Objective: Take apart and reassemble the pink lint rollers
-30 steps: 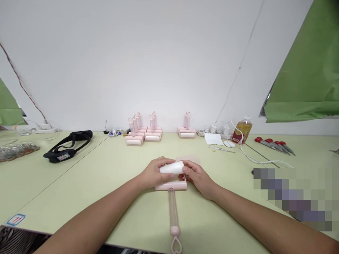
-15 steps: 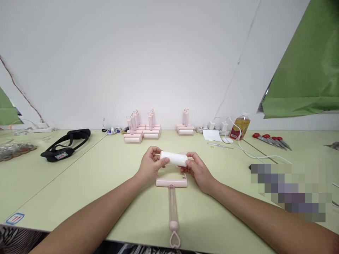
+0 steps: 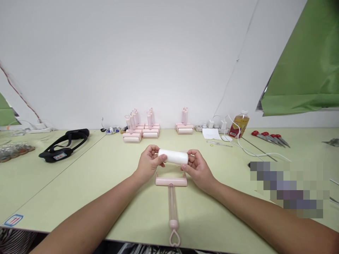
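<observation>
A white lint roller refill [image 3: 173,156] is held up between my two hands, just above the table. My left hand [image 3: 148,163] grips its left end, thumb across the front. At the other end my right hand [image 3: 198,168] closes on it with thumb and fingers. Below and nearer to me lies a pink lint roller handle [image 3: 172,181] with a bare frame, a clear pink stem and a heart-shaped loop at its end. The frame's far side is partly hidden behind my hands and the roll.
Several pink lint rollers [image 3: 132,135] stand along the wall, with more [image 3: 185,129] to their right. A black head strap [image 3: 65,144] lies left. To the right are white paper [image 3: 211,133], tweezers [image 3: 219,143], a drink bottle [image 3: 239,124], cables [image 3: 261,154] and several red-ended tools [image 3: 270,138].
My right thumb has shifted down off the roll's front to its lower edge, and the roll's right end shows more. The roll has moved slightly left and up.
</observation>
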